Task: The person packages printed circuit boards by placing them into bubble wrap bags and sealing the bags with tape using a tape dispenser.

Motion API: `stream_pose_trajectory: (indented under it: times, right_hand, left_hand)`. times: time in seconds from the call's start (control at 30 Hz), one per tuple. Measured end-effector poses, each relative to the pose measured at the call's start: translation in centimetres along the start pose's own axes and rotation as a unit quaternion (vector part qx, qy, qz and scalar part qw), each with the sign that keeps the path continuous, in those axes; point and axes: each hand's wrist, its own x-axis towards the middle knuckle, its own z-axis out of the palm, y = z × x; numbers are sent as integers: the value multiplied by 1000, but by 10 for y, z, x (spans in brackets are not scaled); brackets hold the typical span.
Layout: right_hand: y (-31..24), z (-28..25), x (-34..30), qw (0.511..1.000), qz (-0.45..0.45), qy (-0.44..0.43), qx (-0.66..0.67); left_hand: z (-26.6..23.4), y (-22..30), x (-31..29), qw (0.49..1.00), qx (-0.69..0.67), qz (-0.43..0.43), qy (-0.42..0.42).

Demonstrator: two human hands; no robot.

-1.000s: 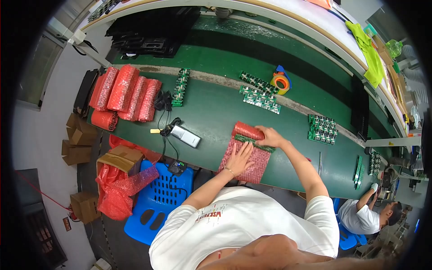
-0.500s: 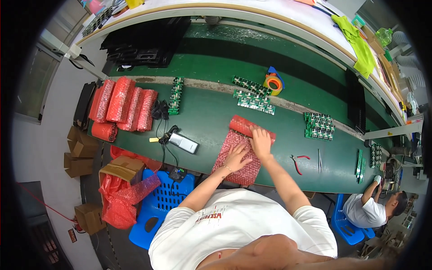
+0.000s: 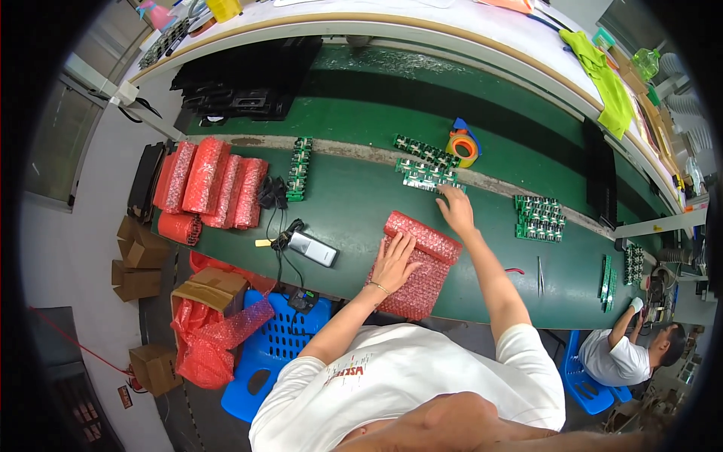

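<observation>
A sheet of red bubble wrap (image 3: 410, 294) lies on the green table in front of me, its far end rolled into a thick roll (image 3: 425, 235). My left hand (image 3: 395, 264) rests flat on it, fingers spread, the tips on the roll. Beyond the roll, my right hand (image 3: 456, 211) reaches out with fingers extended. Its fingertips are at the near edge of a row of green circuit boards (image 3: 431, 175); whether they touch it I cannot tell. More circuit boards (image 3: 425, 150) lie just behind that row.
Wrapped red bundles (image 3: 207, 177) are stacked at left, near a circuit board strip (image 3: 299, 169) and a silver device (image 3: 313, 248) with black cable. A tape dispenser (image 3: 464, 145) stands behind. Right are boards (image 3: 540, 219), tweezers (image 3: 541, 276), partly hidden pliers (image 3: 514, 270) and a co-worker (image 3: 621, 354).
My right hand has left the bubble wrap roll and moved away from me to the circuit boards. My left hand has shifted forward onto the roll. My right forearm now covers most of the pliers.
</observation>
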Motion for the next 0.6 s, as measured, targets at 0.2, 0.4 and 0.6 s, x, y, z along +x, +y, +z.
stream_pose_trajectory:
  times: [0.2, 0.4, 0.6]
  right_hand:
    - [29, -2, 10, 982, -19, -112, -148]
    - [12, -53, 1, 942, 160, -281, -88]
    - [-14, -53, -37, 943, 168, -184, 219]
  left_hand:
    - [2, -6, -4, 1000, -8, -5, -11]
    - [4, -8, -4, 1000, -24, 1, -4]
    - [-5, -12, -6, 999, -42, 25, -17]
